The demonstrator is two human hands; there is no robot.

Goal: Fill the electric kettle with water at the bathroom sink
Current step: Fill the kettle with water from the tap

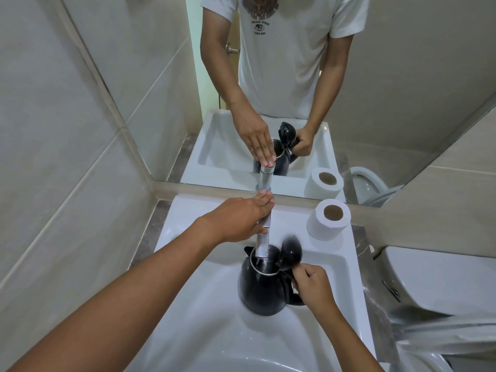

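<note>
A black electric kettle (261, 288) stands in the white sink (204, 304) with its lid (291, 253) flipped open. My right hand (314, 285) grips the kettle's handle on its right side. The chrome faucet spout (262, 244) reaches over the kettle's open mouth, and a thin stream of water falls into it. My left hand (239, 217) lies on top of the faucet, fingers laid along the lever toward the wall. The hand hides most of the faucet body.
A toilet paper roll (328, 220) stands on the sink ledge at the right. A mirror (268, 103) above reflects a person in a white shirt. A white toilet tank (434, 277) sits to the right. Tiled wall closes in on the left.
</note>
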